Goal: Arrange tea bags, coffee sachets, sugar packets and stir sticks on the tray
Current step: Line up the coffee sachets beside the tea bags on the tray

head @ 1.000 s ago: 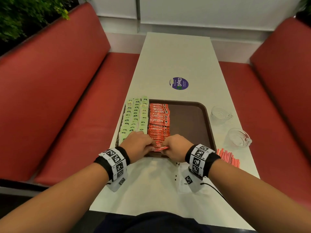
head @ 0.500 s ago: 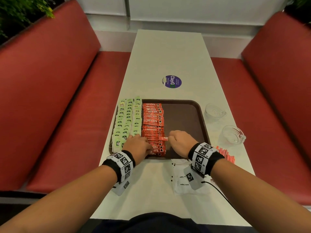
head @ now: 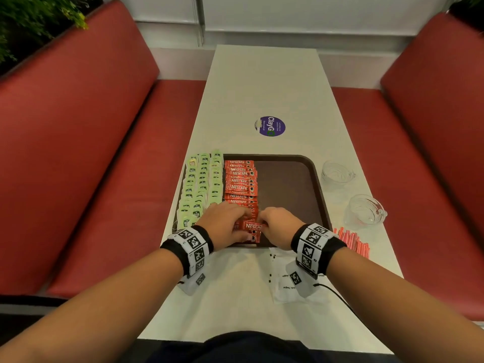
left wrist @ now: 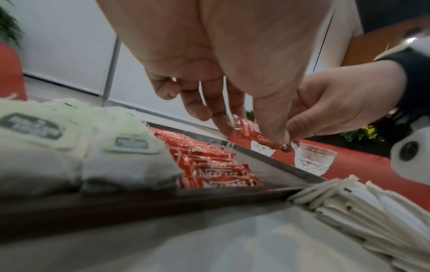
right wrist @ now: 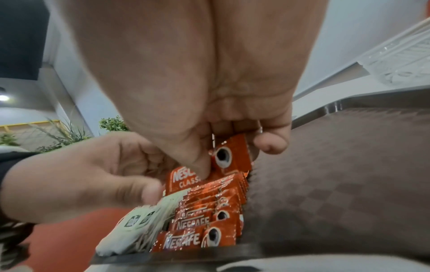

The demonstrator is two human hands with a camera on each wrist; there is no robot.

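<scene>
A brown tray holds rows of green tea bags on its left and a column of red coffee sachets beside them. Over the near end of that column, my left hand and right hand both pinch one coffee sachet, each at one end. In the left wrist view my thumb and fingers hold the sachet a little above the tray. The right wrist view shows my thumb and fingers pinching its cup-printed end.
White sugar packets lie on the table under my right wrist, just in front of the tray. Red stir sticks lie to the tray's right, near two empty glass cups. The tray's right half is bare. Red benches flank the table.
Half a second ago my hands were apart on the sachet column. They have come together and now both pinch one sachet at its near end.
</scene>
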